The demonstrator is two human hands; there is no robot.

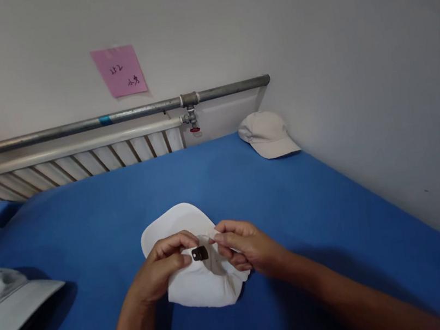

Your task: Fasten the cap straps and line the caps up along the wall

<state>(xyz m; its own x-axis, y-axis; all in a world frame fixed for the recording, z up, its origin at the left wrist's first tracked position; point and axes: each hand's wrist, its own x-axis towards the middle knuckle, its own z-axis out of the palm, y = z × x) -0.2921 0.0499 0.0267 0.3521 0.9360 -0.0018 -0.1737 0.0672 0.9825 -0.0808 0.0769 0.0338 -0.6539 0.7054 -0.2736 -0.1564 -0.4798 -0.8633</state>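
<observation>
I have a white cap (198,278) lying on the blue cloth (293,214) that covers the table, and everything else I place against that cap. My left hand (164,264) sits on the cap's left side, fingers curled in and pinching the fabric near its back, the thumb pressed close to a small dark buckle (199,254) at the middle of the cap. My right hand (240,244) comes in from the cap's right side, fingers bent and closed narrow on a thin pale strap (210,236) that runs from the buckle; the fingertips of both hands nearly meet just above the buckle. The cap's brim (171,223) points away from me, flat against the cloth, while the soft crown bunches up under my hands on the near side. Both my forearms reach in from the lower edge, bare, the right one crossing the cloth at a slant. Far beyond the cap and to its right, near the corner of the walls, a beige cap (267,134) rests on the cloth, well apart from mine. To the cap's left, at the edge of my view, lies another light hat with a small dark mark (5,307), also well apart. Behind the cap, past the far edge of the cloth, a white radiator (79,163) stands along the wall with a grey pipe (113,116) above it, and a pink note (120,70) is stuck on the wall higher up.
</observation>
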